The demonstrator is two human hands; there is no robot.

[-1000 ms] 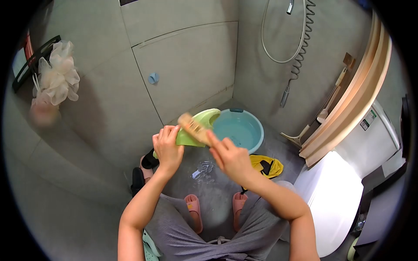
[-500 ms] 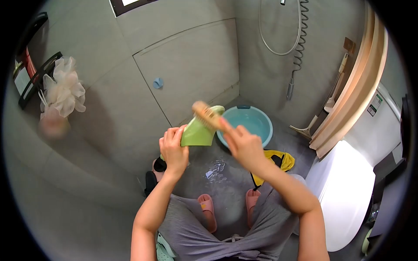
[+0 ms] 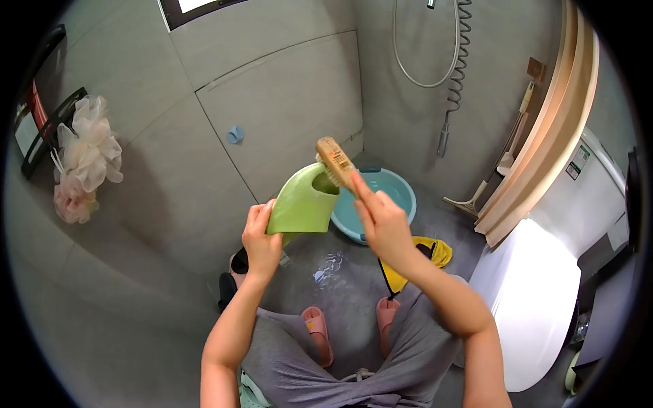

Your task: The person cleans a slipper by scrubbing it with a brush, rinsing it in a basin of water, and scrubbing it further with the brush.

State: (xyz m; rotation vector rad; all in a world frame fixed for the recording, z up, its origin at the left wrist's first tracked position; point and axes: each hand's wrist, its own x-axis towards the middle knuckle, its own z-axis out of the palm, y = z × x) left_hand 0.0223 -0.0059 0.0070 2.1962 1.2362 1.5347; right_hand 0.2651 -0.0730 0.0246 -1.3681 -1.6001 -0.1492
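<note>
My left hand (image 3: 261, 239) is closed on the left edge of a light-green, curved plastic piece (image 3: 299, 207), held up in front of me. A dark oval opening shows near its upper right; its exact kind is unclear. My right hand (image 3: 386, 228) grips the handle of a wooden scrub brush (image 3: 336, 160) with printing on its back. The brush's pale bristles face down and left, against or just over the rim by the opening. Behind both, a blue basin (image 3: 386, 189) stands on the floor, partly hidden.
A yellow and black cloth item (image 3: 430, 253) lies on the floor right of my legs. Water glistens on the floor (image 3: 328, 268). At right are a white toilet (image 3: 527, 299) and a peach curtain (image 3: 534, 149). Dark footwear (image 3: 230, 289) sits by the left wall, under bath puffs (image 3: 92, 153).
The green piece has turned so its opening now faces me more. The brush has tilted steeper and shifted slightly right, uncovering the opening. The whole view has shifted a little.
</note>
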